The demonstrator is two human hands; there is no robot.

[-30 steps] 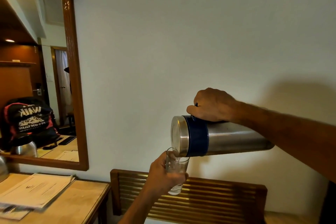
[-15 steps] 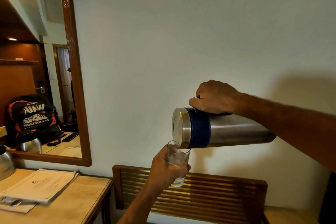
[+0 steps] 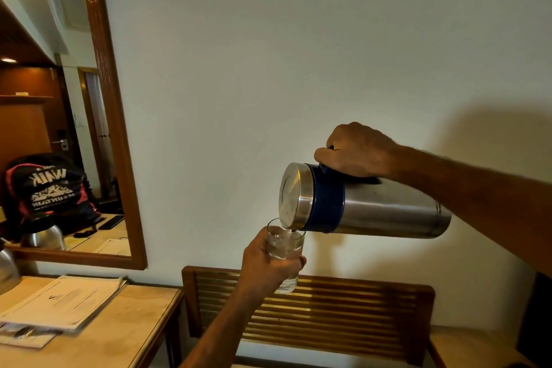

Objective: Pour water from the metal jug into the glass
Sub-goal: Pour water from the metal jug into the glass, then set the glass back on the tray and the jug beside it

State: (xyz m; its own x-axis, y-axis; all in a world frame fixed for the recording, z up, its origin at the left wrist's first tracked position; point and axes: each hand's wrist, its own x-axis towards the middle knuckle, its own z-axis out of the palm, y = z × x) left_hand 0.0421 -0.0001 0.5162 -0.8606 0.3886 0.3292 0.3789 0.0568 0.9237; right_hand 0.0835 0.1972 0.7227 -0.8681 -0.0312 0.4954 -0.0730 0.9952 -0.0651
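Head view: I see the glass (image 3: pixel 286 251) part-filled with water, wrapped in the left hand (image 3: pixel 268 266) above the slatted wooden rack (image 3: pixel 328 308). Metal jug (image 3: pixel 358 206), steel with blue collar, lies near-horizontal; right hand (image 3: pixel 355 151) clenches its handle, lip over glass rim

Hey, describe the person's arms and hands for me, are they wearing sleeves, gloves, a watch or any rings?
Both forearms are bare as far as the picture shows: no sleeves or gloves. The right hand and its forearm show fine hair, with no watch or bracelet at the wrist. The left hand likewise shows no watch or rings.
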